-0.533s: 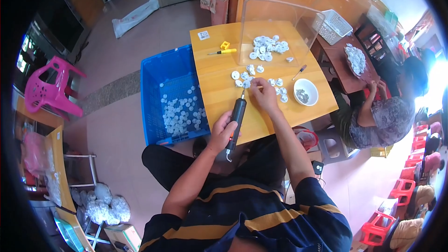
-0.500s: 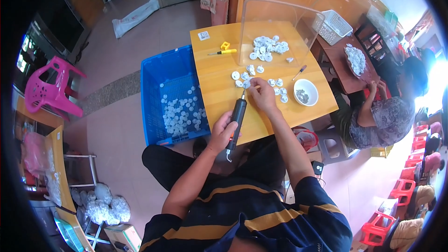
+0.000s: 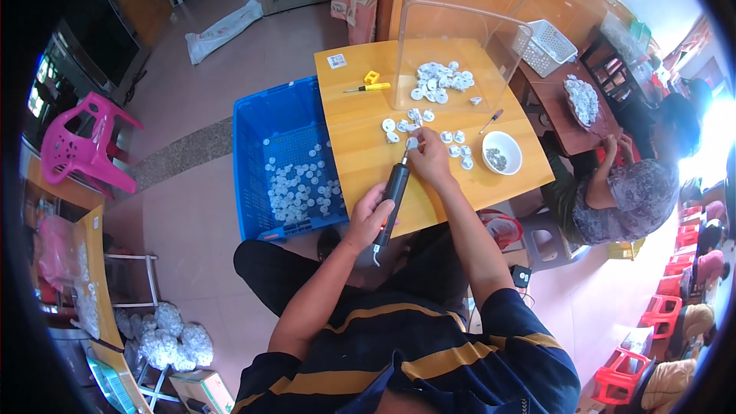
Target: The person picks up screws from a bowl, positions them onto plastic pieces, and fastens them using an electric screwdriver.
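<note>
Fingers of the right hand (image 3: 429, 159) pinch a small white plastic disc (image 3: 412, 142) on the wooden table (image 3: 360, 149); left hand (image 3: 369, 215) grips the black electric screwdriver (image 3: 392, 198). Disc looks light, stiff; best held by its rim

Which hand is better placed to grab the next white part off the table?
Right hand: likely better, its fingers rest among the loose white parts. Left hand is wrapped around the black electric screwdriver.

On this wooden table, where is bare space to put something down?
Bare patches on the wooden table: left side between the yellow screwdriver and the near edge, and the near right corner below the white bowl. The white parts crowd the middle.
</note>
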Available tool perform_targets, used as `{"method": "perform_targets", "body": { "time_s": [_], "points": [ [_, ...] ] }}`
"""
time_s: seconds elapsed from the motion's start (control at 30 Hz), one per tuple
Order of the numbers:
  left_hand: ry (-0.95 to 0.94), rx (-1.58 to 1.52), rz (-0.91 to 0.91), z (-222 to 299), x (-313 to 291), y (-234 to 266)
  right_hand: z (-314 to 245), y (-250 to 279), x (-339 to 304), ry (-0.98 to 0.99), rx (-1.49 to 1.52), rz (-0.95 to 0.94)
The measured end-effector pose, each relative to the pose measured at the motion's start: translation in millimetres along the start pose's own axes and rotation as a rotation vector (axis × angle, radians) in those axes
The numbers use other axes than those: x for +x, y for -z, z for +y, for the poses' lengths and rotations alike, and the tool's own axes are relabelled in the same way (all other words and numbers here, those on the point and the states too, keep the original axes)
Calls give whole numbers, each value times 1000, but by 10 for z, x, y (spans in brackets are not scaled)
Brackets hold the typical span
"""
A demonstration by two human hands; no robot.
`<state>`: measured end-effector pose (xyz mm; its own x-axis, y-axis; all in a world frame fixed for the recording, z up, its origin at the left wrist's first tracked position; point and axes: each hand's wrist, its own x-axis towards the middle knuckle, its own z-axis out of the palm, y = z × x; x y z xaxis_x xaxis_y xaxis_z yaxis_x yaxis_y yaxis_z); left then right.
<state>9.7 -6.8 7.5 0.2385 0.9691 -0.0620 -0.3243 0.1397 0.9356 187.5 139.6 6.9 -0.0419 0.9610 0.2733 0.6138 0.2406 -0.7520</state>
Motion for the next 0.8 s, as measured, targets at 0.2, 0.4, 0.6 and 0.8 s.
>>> {"method": "perform_targets", "body": {
  "time_s": [0.2,0.4,0.6,0.8],
  "points": [
    [1,17,-11,-54,28,9,156,114,-87,110,-65,12],
    [5,20,-29,-20,8,20,92,70,-146,141,-22,53],
    [10,35,-10,-4,-7,-39,219,0,-237,-36,442,42],
    [-28,195,-28,-19,32,-120,370,21,-301,-116,530,130]
  ]
}}
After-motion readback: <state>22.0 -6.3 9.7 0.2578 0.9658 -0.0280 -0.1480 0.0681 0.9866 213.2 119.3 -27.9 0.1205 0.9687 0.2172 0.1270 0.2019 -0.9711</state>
